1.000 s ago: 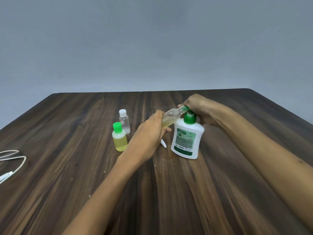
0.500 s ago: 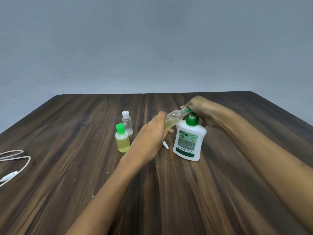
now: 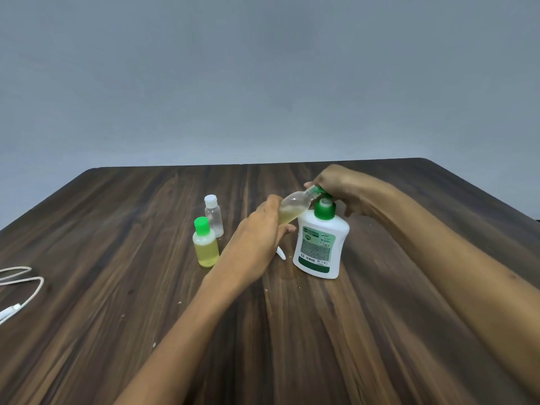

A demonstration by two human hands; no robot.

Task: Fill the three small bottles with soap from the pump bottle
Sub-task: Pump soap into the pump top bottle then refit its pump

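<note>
While left hand (image 3: 257, 238) grips tilted bottle (image 3: 292, 207), right hand (image 3: 336, 185) presses pump bottle (image 3: 320, 247).

A plain indoor room: a dark wooden table (image 3: 321, 331) under the hands, a bare grey wall (image 3: 263, 83) beyond them.

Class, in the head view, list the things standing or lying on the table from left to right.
white cable → green-capped bottle → white-capped bottle → pump bottle
</note>
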